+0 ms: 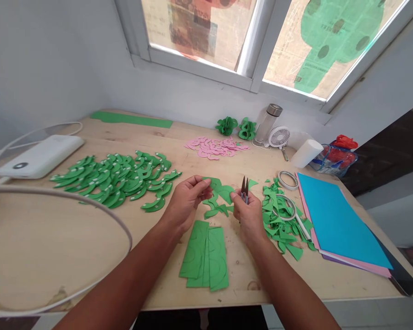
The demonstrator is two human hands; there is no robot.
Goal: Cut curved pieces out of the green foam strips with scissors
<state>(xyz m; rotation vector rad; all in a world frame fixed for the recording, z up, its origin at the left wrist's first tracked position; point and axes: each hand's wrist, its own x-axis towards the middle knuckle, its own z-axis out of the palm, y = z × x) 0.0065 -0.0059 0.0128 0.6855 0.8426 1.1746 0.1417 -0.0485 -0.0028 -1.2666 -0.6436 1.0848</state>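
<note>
Between my hands is a green paper piece [223,193] with a curved edge. My left hand [189,197] pinches its left end, fingers closed. My right hand [248,213] is closed around a pair of scissors [244,187], blades pointing up and away; its thumb side also touches the right edge of the paper piece. Below them on the table lie several curved green offcuts [213,211]. Nearer me, overlapping green paper strips [203,256] carry drawn curved outlines.
Left is a pile of green curved cutouts [113,178], beside a white power bank [41,156] and cable. Pink cutouts [216,147] lie behind. Green scraps [282,220], a magnifying glass [301,224], a tape roll [288,180] and coloured sheets [340,220] are right.
</note>
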